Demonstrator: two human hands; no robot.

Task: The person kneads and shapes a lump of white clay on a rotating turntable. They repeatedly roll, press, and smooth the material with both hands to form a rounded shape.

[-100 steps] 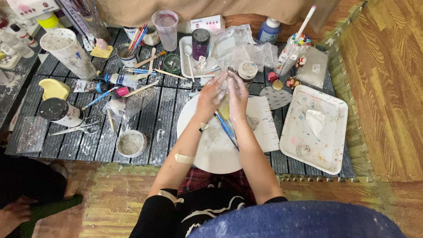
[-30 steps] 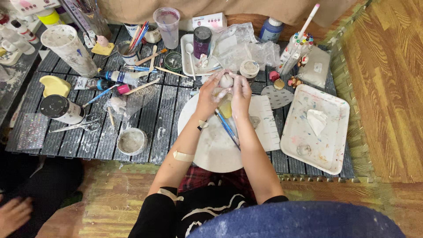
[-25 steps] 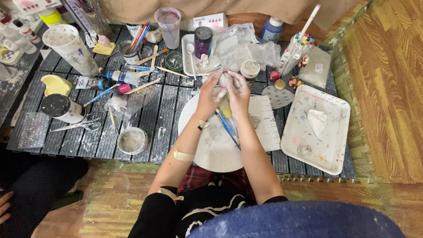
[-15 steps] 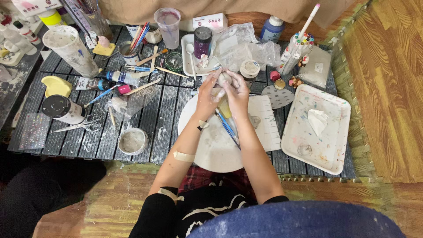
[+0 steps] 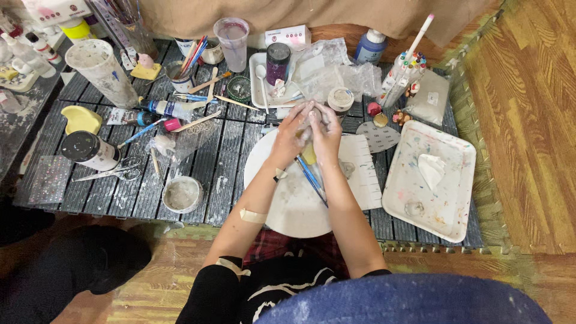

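My left hand [image 5: 292, 131] and my right hand [image 5: 327, 129] are pressed together above the far edge of a round white plate [image 5: 288, 198]. Both close around a small pale lump [image 5: 308, 120] that shows only between the fingers. Under the hands lie a yellow piece [image 5: 309, 155] and blue-handled tools [image 5: 312, 179] on the plate. My fingers are smeared with white paste.
A white paint-stained tray [image 5: 447, 207] with a crumpled tissue sits right. A small grey bowl [image 5: 182, 194], scissors [image 5: 108, 174], jars, brushes and tubes crowd the dark slatted table's left half [image 5: 222, 174]. A purple jar [image 5: 277, 63] stands behind. A dark-clothed person [image 5: 72, 264] is at lower left.
My hands have stayed together over the plate, shifting slightly around the lump. The person at lower left has drawn their hand out of view.
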